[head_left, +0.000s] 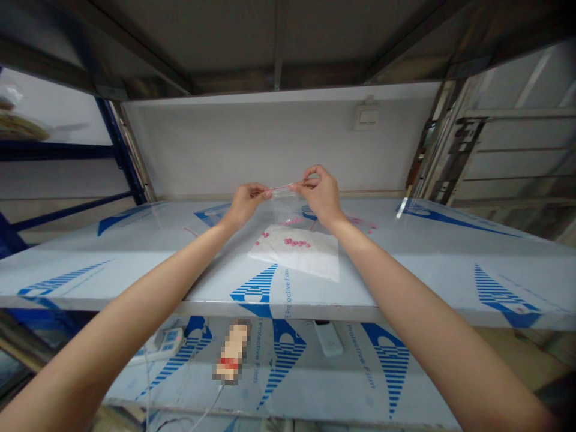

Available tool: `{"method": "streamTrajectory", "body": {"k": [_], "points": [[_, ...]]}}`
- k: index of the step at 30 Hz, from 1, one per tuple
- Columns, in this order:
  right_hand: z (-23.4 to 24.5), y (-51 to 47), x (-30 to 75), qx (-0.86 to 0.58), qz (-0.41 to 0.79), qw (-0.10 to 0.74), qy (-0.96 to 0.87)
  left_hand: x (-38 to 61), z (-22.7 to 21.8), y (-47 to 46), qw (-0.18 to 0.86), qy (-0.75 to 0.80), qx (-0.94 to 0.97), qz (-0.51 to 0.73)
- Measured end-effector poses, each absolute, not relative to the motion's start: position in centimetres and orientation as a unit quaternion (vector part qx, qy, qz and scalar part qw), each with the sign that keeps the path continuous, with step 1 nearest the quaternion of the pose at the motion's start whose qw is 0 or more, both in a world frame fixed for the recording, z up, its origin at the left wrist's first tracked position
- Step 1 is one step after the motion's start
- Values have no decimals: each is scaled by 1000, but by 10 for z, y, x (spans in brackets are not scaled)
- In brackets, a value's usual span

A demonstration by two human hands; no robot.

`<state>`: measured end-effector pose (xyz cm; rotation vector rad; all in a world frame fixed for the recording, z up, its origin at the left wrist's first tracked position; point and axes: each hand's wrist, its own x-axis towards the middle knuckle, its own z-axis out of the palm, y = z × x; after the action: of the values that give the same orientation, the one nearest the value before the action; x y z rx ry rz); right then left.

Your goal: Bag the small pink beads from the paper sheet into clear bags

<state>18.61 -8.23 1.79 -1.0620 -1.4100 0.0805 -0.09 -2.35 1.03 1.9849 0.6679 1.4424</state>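
A small clear zip bag [282, 205] hangs between my hands above the steel shelf. My left hand [247, 204] pinches its top left corner. The top right side is pinched by my right hand [321, 193], and the pinkish upper edge is stretched between them. Small round pink pieces, like beads [293, 221], show near the bag's bottom; whether all of them are inside, I cannot tell. Below lies a white sheet [315, 261] with several more pink beads [297, 242] on it. A few pink pieces [369, 231] and pink strands lie right of my right wrist.
The shelf [148, 264] is covered in blue-printed film, with a metal shelf [252, 48] overhead. On the lower shelf are a power strip [168, 342], a blurred-out item [231, 351] with a white cable, and a white device [328, 339]. A wall switch [367, 117] is behind.
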Motion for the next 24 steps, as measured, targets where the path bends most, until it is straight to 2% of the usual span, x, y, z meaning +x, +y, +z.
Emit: {"method": "streamTrajectory", "body": {"k": [3, 8, 15, 18, 24], "points": [[17, -84, 186, -449, 54, 638, -624, -2, 11, -27, 265, 257, 754, 543], [18, -92, 183, -384, 165, 619, -665, -5, 10, -30, 228, 256, 751, 564], [13, -85, 181, -434, 136, 591, -667, -4, 8, -31, 175, 265, 752, 578], [7, -80, 181, -459, 98, 588, -659, -4, 6, -32, 193, 262, 758, 565], [6, -80, 178, -484, 65, 565, -665, -6, 3, -27, 293, 259, 772, 501]]}}
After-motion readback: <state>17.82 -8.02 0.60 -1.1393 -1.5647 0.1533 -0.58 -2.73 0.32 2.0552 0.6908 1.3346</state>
